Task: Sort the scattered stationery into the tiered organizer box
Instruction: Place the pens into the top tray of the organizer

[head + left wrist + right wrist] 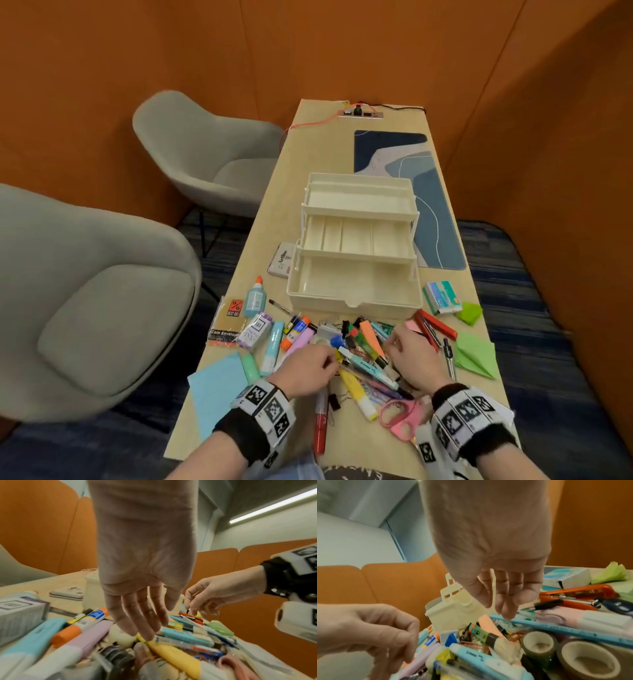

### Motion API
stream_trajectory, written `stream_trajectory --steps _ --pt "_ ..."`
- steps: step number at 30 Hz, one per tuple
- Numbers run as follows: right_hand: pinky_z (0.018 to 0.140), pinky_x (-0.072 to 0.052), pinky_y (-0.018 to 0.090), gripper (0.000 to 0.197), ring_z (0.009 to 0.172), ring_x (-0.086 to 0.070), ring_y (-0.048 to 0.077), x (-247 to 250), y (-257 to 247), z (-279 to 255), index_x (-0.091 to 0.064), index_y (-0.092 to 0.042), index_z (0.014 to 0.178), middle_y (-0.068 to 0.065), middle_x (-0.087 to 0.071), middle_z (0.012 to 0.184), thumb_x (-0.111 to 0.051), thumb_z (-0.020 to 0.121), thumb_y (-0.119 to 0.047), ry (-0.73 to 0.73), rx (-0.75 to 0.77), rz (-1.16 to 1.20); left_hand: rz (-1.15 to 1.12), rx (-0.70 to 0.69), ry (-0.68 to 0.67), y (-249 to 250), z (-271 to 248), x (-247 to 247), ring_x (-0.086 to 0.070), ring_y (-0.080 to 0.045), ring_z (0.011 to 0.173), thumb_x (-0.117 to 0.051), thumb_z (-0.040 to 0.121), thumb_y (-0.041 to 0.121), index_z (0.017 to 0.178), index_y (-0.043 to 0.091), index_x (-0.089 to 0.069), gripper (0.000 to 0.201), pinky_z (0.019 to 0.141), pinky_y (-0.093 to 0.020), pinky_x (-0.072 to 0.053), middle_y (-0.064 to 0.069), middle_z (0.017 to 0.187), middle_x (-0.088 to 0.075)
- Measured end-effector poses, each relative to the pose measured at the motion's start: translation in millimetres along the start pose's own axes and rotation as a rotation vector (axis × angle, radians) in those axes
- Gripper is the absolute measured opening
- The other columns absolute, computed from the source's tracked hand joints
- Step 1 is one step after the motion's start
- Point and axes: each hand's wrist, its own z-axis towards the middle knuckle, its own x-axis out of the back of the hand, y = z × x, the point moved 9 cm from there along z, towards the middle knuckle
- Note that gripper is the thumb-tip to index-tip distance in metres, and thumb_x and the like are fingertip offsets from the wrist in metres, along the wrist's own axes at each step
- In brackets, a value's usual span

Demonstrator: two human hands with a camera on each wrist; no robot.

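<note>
A: Left hand (308,368): fingers are held loosely apart, tips resting on the stationery pile (363,346) beside a yellow highlighter (173,654); nothing is gripped. Right hand (412,356): fingers hang relaxed over a light-blue pen (556,627), nothing clamped.

B: Step in hand?

A: Selection of an item is judged under way. The tiered organizer box (352,303) stands opened just beyond the pile; no item is seen in its trays.

B: Next move?

A: One item is to be pinched free and carried to a tray.
</note>
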Motion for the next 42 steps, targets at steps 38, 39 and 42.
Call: stream_trajectory --steps 38,39,42 --pt "0.062 -0.042 0.028 0.013 0.079 -0.054 0.015 31 63 -52 -0.043 -0.019 0.101 0.003 -0.056 0.09 -0.048 0.095 -0.009 0.255 -0.18 0.395 0.689 -0.531 0.082 82 58 -29 -0.041 -0.029 0.117 -0.055 0.086 0.003 0.122 0.009 -0.049 0.038 0.092 -0.041 -0.043 -0.013 0.128 -0.046" --pt "0.065 -0.041 0.028 0.015 0.081 -0.053 0.015 33 64 -51 -0.046 -0.017 0.103 0.004 -0.055 0.093 -0.049 0.093 -0.006 0.244 -0.181 0.362 0.708 -0.564 0.073 84 59 -31 -0.041 -0.03 0.118 -0.055 0.086 0.003 0.123 0.009 -0.049 0.038 0.093 -0.043 -0.043 -0.014 0.128 -0.046" --pt "0.069 -0.043 0.026 0.018 0.086 -0.053 0.014 37 71 -47 -0.054 -0.014 0.104 0.006 -0.058 0.099 -0.05 0.09 -0.002 0.212 -0.179 0.266 0.765 -0.634 0.053 89 58 -34 -0.042 -0.032 0.12 -0.056 0.086 0.003 0.126 0.008 -0.047 0.042 0.096 -0.043 -0.042 -0.016 0.131 -0.045"
